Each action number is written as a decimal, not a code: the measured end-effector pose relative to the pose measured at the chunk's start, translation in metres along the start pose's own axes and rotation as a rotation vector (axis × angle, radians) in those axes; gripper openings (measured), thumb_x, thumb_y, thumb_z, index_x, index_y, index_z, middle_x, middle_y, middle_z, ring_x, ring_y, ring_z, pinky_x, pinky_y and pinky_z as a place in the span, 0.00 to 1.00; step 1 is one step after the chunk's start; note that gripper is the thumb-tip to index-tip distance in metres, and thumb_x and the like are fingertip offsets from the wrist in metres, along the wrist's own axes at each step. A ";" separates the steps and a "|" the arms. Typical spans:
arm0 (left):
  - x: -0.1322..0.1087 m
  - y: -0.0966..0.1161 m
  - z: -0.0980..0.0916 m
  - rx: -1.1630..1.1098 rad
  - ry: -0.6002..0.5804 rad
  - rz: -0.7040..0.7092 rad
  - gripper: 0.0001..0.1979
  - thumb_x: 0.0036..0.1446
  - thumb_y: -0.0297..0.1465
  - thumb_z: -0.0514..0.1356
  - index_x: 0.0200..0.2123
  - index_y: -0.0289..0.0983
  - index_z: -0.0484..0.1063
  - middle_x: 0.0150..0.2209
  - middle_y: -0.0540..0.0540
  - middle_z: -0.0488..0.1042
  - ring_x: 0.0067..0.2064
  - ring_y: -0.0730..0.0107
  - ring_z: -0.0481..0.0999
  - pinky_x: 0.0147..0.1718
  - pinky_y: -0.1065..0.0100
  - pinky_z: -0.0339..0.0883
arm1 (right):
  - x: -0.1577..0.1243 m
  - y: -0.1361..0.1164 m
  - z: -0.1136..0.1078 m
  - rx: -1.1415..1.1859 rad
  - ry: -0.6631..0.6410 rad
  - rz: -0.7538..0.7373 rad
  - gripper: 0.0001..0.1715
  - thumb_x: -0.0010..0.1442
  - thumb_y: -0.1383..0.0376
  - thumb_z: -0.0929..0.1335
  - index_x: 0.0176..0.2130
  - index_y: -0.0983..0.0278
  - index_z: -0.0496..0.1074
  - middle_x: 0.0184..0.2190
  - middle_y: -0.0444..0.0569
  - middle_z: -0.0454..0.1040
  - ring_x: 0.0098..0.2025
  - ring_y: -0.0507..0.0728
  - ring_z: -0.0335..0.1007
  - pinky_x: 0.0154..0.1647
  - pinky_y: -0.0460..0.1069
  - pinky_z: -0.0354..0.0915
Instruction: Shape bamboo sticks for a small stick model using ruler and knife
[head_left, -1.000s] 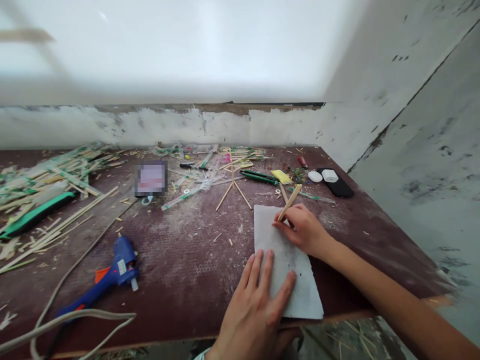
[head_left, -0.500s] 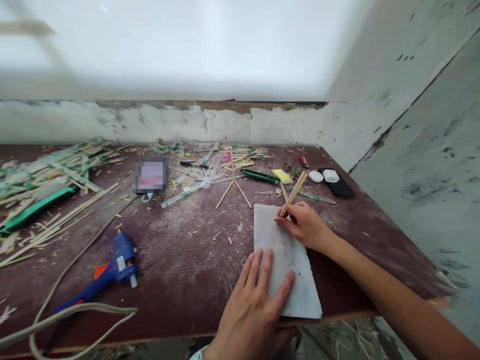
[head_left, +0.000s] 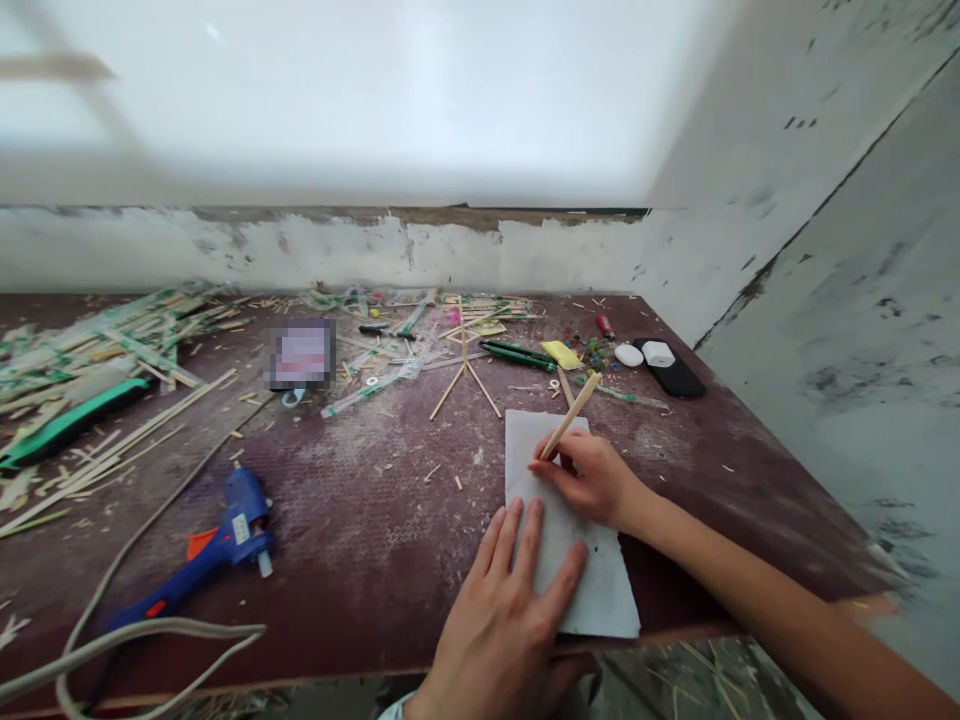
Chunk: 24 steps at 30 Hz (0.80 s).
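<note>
Our R hand (head_left: 589, 482) pinches sticks (head_left: 573, 412) over sheet (head_left: 523, 440).
L hand (head_left: 510, 612) splayed flat on it; inverted Y-frame (head_left: 465, 362) formed, held sticks separate.

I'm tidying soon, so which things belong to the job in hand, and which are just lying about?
Seemingly in use: wooden sticks, held in right hand; white sheet, under left hand.

Seemingly lying about: blue glue gun; yellow packet; green-handled tool; white oval object.

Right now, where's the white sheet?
In the head view, the white sheet lies right of centre, at the table's near edge, under the left hand and right hand.
</note>
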<state>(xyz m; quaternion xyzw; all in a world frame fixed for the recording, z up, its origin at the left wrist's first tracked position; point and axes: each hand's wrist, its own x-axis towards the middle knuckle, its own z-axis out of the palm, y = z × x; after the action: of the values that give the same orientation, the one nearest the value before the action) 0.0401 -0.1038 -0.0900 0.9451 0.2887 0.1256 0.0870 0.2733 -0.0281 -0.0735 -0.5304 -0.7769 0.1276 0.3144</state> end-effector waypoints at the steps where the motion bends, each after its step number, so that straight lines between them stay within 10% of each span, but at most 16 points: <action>1: 0.000 0.000 0.000 0.000 0.004 0.000 0.46 0.57 0.49 0.67 0.73 0.49 0.51 0.77 0.34 0.41 0.73 0.33 0.52 0.66 0.41 0.59 | 0.001 0.001 0.000 0.005 -0.029 -0.003 0.08 0.67 0.60 0.69 0.37 0.60 0.76 0.30 0.47 0.80 0.30 0.56 0.73 0.34 0.49 0.66; 24: 0.001 0.003 -0.003 -0.046 -0.016 -0.026 0.44 0.58 0.50 0.67 0.72 0.50 0.54 0.76 0.31 0.42 0.74 0.34 0.48 0.68 0.40 0.56 | -0.003 -0.001 -0.014 -0.082 0.026 0.028 0.10 0.68 0.61 0.68 0.35 0.61 0.77 0.32 0.49 0.81 0.34 0.58 0.73 0.43 0.54 0.66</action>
<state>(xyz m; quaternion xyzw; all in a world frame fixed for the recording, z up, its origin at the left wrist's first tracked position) 0.0418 -0.1058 -0.0864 0.9400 0.2974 0.1237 0.1128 0.2821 -0.0329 -0.0631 -0.5552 -0.7698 0.0933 0.3008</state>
